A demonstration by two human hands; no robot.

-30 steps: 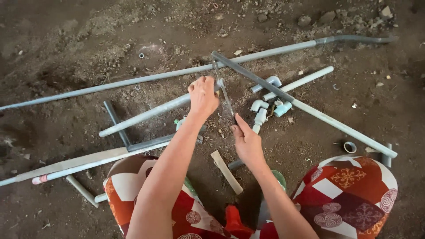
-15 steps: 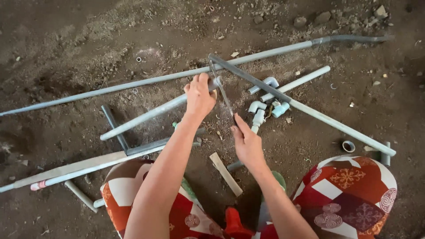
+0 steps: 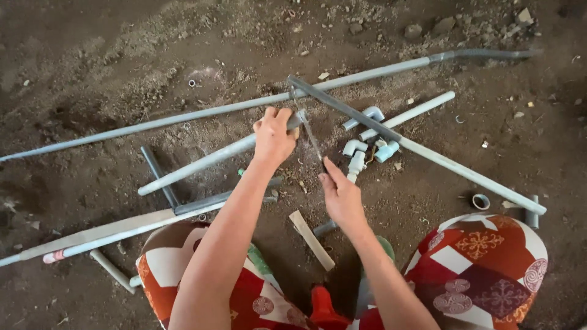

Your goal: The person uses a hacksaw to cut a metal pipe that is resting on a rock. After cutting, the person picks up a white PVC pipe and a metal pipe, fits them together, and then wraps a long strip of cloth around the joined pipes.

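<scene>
Grey pipe [image 3: 208, 160] under your left hand [image 3: 273, 135]. Pale grey-white elbow fittings [image 3: 356, 153] right of it. Your trousers [image 3: 483, 269]: red, white, maroon patchwork with floral medallions. Ground [image 3: 122, 55] dark brown dirt. Tan wood strip [image 3: 312, 239] near.

Left hand [image 3: 273, 135] covers the stretch of short grey pipe [image 3: 208, 161] it grips; the pipe's far end is hidden behind the knuckles. Saw blade [image 3: 307, 131] thin and blurred, teeth not readable; its near end vanishes under the right hand [image 3: 341, 197]. Long grey pipe [image 3: 232, 110] runs off the left edge. Both forearms and patterned knees [image 3: 489, 269] cut by the near edge. Small fittings [image 3: 367, 150] too jumbled to count.
</scene>
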